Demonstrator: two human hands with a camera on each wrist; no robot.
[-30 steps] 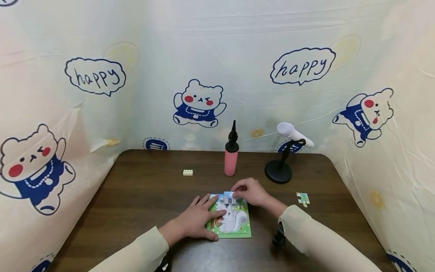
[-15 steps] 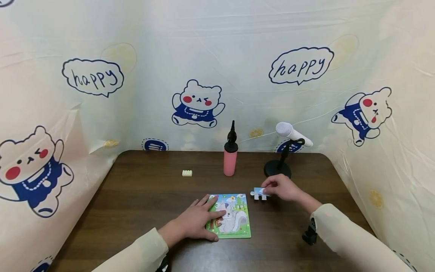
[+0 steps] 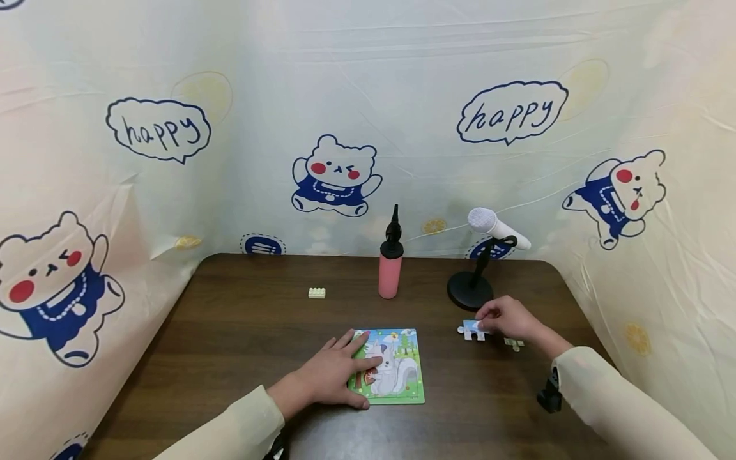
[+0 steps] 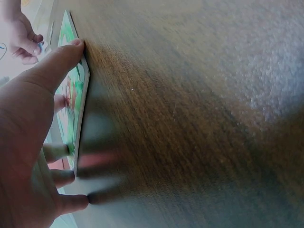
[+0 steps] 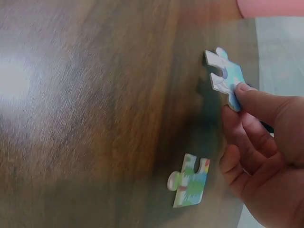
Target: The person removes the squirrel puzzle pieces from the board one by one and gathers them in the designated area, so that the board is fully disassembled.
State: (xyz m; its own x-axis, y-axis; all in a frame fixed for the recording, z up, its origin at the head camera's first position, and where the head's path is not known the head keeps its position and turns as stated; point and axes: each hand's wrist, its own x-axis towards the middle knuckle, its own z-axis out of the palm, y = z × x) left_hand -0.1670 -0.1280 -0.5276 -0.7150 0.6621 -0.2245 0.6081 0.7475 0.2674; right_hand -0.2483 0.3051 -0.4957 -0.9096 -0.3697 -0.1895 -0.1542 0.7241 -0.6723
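Observation:
A square jigsaw puzzle (image 3: pixel 397 377) with a white squirrel on green lies on the table. My left hand (image 3: pixel 336 374) rests over its left side with fingers spread; in the left wrist view the thumb (image 4: pixel 71 50) touches the puzzle's edge. To the right, my right hand (image 3: pixel 508 317) pinches a blue and white puzzle piece (image 3: pixel 473 330) between thumb and fingers. The right wrist view has this piece held above the tabletop, its tabs pointing away from the hand. A second puzzle piece (image 5: pixel 191 183), green and white, lies on the table beside the right hand, partly covered by it in the head view.
Behind the puzzle stands a pink hand pump (image 3: pixel 390 275) with a black top. A white microphone (image 3: pixel 497 228) sits on a black stand (image 3: pixel 470 291) at the back right. One small cream toy brick (image 3: pixel 317 293) lies at the back left. Printed cloth (image 3: pixel 333 76) hangs around the wooden table (image 3: pixel 247 332).
My right hand has lifted the blue piece from over the top of the puzzle and carried it right, beside the green piece. The left hand has stayed in place.

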